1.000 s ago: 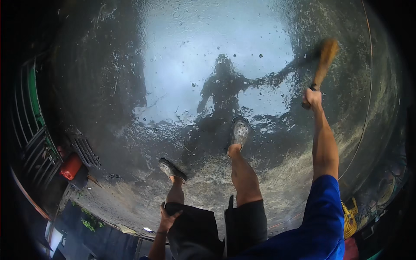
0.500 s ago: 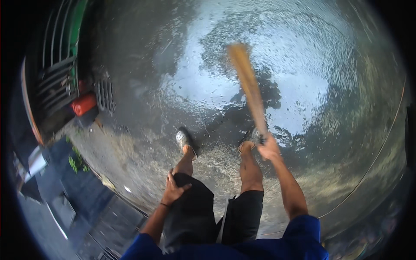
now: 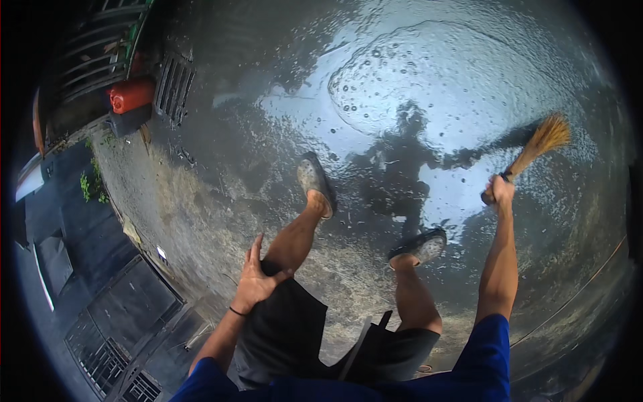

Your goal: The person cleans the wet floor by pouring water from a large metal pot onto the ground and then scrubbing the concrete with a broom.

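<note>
My right hand [image 3: 499, 191] grips the dark handle of a short straw broom [image 3: 539, 143], out to the right over the wet concrete floor [image 3: 368, 295]. The broom's yellowish bristles fan toward the upper right. At my left knee, my left hand [image 3: 258, 278] has its fingers spread and holds nothing; its heel rests by the hem of my black shorts [image 3: 278, 335]. A sheet of water [image 3: 429, 80] with bubbles covers the floor ahead and mirrors my dark outline. Whether the bristle tips touch the water, I cannot tell.
A red plastic container [image 3: 130, 95] stands at the far left beside a metal drain grate [image 3: 173, 89] and a green-edged barred gate [image 3: 100, 50]. Small green plants [image 3: 94, 186] grow along the left edge. A thin cord [image 3: 576, 293] lies along the right side.
My right hand has swung the broom from the middle out to the right. My feet have shifted, and my left hand has lifted its fingers a little off the knee.
</note>
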Demonstrator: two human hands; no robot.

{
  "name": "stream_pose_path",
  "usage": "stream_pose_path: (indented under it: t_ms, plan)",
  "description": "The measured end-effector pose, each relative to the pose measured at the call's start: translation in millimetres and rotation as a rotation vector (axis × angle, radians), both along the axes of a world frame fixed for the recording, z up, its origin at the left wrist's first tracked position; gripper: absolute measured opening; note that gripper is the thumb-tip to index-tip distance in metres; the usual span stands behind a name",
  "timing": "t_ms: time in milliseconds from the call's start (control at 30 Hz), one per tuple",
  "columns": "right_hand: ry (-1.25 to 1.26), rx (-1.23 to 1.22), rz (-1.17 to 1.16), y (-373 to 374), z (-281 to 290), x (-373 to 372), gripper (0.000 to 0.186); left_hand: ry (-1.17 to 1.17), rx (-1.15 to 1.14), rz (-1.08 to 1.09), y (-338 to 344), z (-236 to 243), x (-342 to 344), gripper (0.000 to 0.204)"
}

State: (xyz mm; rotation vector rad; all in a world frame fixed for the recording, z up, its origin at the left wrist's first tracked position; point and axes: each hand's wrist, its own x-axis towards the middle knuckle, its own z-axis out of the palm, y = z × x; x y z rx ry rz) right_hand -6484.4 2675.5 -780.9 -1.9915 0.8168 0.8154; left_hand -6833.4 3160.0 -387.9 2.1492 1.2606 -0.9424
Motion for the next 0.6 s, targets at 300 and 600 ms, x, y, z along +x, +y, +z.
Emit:
stream_pose_path:
  t_ms: [300, 600]
  plan:
    - [0.231, 0.262, 0.611, 458, 47, -258, 0.044, -0.041, -0.133, 0.12, 93, -14, -7, 0.111]
    - [0.418, 0.309, 1.347, 589, 229, -156, 0.054, -0.063, -0.329, 0.144, 159, -50, -12, 0.105]
